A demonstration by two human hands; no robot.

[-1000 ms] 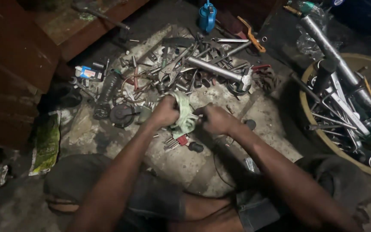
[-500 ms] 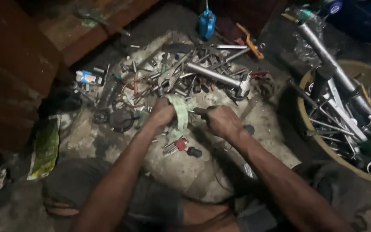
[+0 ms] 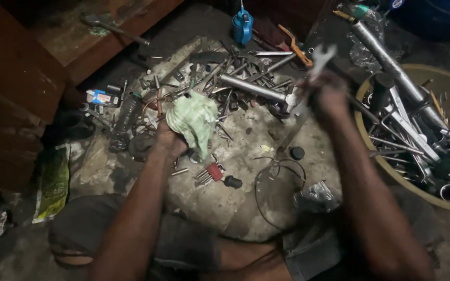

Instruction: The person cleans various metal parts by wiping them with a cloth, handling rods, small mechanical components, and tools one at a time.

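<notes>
The scene was dim, lit mostly at the centre where the concrete floor (image 3: pixel 246 171) and the pale green rag (image 3: pixel 192 120) caught the light. Towards nine and twelve o'clock everything sank into deep shadow. The right hand (image 3: pixel 329 96) was smeared by motion blur. Metal tubes (image 3: pixel 386 57) at two o'clock showed faint glare.

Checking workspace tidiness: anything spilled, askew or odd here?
Yes. Tools lie in a loose heap on the stone slab, none sorted. Left hand holds a green rag; right hand, blurred, holds a wrench.
</notes>
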